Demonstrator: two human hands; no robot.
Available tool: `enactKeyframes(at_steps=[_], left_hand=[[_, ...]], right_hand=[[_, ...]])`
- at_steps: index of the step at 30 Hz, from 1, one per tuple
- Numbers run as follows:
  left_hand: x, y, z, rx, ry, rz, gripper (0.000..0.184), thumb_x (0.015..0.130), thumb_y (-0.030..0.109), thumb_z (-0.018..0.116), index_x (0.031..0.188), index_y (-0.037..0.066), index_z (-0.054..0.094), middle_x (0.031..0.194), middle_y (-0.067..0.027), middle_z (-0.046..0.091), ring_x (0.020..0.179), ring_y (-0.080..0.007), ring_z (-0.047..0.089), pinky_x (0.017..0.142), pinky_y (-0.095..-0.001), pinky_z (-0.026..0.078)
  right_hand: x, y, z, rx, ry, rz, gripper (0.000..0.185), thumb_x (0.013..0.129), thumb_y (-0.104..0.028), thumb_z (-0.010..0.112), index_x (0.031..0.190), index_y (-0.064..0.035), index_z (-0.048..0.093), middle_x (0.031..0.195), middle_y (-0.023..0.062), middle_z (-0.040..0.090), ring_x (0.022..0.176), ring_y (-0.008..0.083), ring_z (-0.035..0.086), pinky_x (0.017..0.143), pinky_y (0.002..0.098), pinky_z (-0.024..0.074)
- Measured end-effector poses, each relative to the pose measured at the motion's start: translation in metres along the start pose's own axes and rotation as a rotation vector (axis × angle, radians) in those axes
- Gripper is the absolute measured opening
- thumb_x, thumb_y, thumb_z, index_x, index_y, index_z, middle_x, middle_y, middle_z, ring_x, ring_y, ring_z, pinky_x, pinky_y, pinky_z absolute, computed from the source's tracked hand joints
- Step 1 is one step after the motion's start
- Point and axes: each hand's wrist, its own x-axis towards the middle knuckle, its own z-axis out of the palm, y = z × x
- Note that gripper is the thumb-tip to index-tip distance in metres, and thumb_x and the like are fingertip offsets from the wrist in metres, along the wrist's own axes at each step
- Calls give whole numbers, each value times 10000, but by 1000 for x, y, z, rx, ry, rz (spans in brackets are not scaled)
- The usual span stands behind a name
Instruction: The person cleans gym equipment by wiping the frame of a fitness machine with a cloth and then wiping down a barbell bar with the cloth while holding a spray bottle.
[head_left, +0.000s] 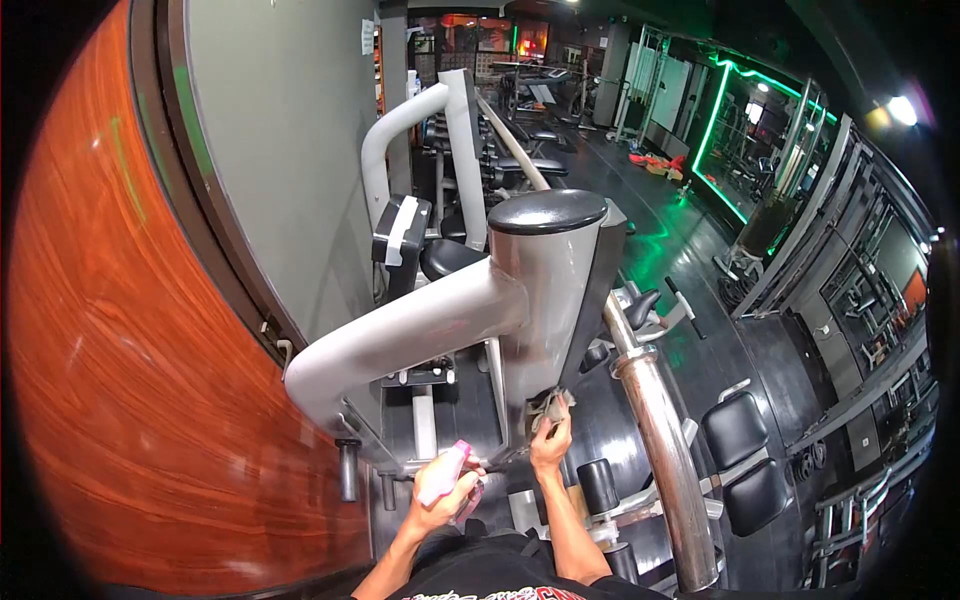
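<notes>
My left hand (432,505) is wrapped round a pink and clear bottle (452,470), apparently a spray bottle, held low in front of my body. My right hand (549,448) grips a crumpled greyish cloth (550,408) and presses it to the lower part of a thick grey machine post (545,290). A black oval cap (548,211) tops this post. From its side a fat grey tube arm (410,330) curves down to the left, above my left hand. A black handle grip (348,470) hangs below that arm.
Close on the left stands a glossy wood panel (180,400) beside a grey wall (280,150). A chrome bar sleeve (665,460) slants down at my right, near black pads (735,425). Racks, benches and a green-lit mirror (740,140) stand farther back.
</notes>
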Motion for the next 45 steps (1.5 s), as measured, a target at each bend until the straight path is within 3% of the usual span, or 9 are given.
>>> enactKeyframes(at_steps=[8, 12, 13, 19, 24, 26, 29, 37, 45], left_hand=[[-4, -2, -1, 24, -12, 49, 189, 847, 11, 563, 1025, -49, 544, 861, -139, 639, 681, -157, 615, 580, -284, 529], [-6, 1, -1, -72, 3, -58, 195, 833, -9, 600, 1020, -52, 567, 844, -110, 657, 656, -118, 619, 605, -251, 512], [-6, 1, -2, -46, 6, -47, 195, 834, -12, 598, 1022, -52, 565, 832, -107, 655, 631, -110, 608, 586, -248, 506], [-5, -3, -5, -9, 2, 34, 189, 860, 44, 565, 1019, -56, 544, 848, -137, 639, 677, -147, 612, 584, -278, 521], [-6, 0, -6, -44, -6, -15, 188, 861, 45, 564, 1020, -54, 544, 859, -136, 637, 675, -150, 613, 585, -279, 522], [-7, 0, -6, -42, -14, -18, 188, 861, 45, 565, 1020, -53, 544, 863, -135, 636, 675, -151, 613, 585, -279, 522], [-8, 1, -3, -41, -25, -59, 187, 857, 40, 570, 1019, -50, 545, 865, -135, 635, 683, -151, 615, 584, -282, 524], [-7, 3, 0, -67, -24, -46, 188, 849, 20, 574, 1021, -47, 546, 858, -139, 638, 681, -158, 617, 582, -284, 527], [-9, 9, -1, -95, 3, -64, 193, 852, -10, 584, 1038, -52, 554, 864, -109, 649, 628, -118, 597, 566, -249, 499]], right_hand=[[112, -139, 16, 207, 223, -538, 571, 751, -117, 619, 1278, -25, 418, 1188, 260, 492, 1124, 485, 430, 993, 577, 258], [174, -213, 12, -249, 174, -626, 594, 794, -75, 604, 1333, -21, 362, 1230, 246, 446, 1132, 421, 450, 995, 478, 328], [176, -200, 32, -71, 276, -622, 580, 742, -88, 636, 1288, -130, 446, 1169, 250, 500, 1077, 483, 445, 962, 590, 280], [105, -108, 48, -135, 158, -577, 710, 594, -14, 541, 1292, -124, 471, 1124, 263, 510, 1037, 486, 460, 934, 581, 323], [13, -19, 30, -277, 52, -370, 550, 676, -23, 529, 1222, -90, 550, 1130, 281, 524, 991, 424, 525, 894, 462, 415], [-5, 4, 21, -61, 46, 7, 485, 737, -39, 537, 1222, -55, 531, 1130, 237, 555, 1015, 400, 549, 904, 455, 419], [0, -1, 5, -3, 44, -110, 450, 778, -73, 556, 1223, -25, 508, 1120, 209, 579, 1049, 371, 557, 925, 469, 408], [126, -164, 9, 138, 225, -664, 490, 748, -57, 643, 1209, -60, 476, 1121, 220, 536, 1027, 442, 501, 914, 536, 358], [225, -300, 5, -354, -4, -754, 281, 743, -164, 610, 1020, -117, 608, 1033, 94, 583, 985, 266, 527, 881, 426, 395]])
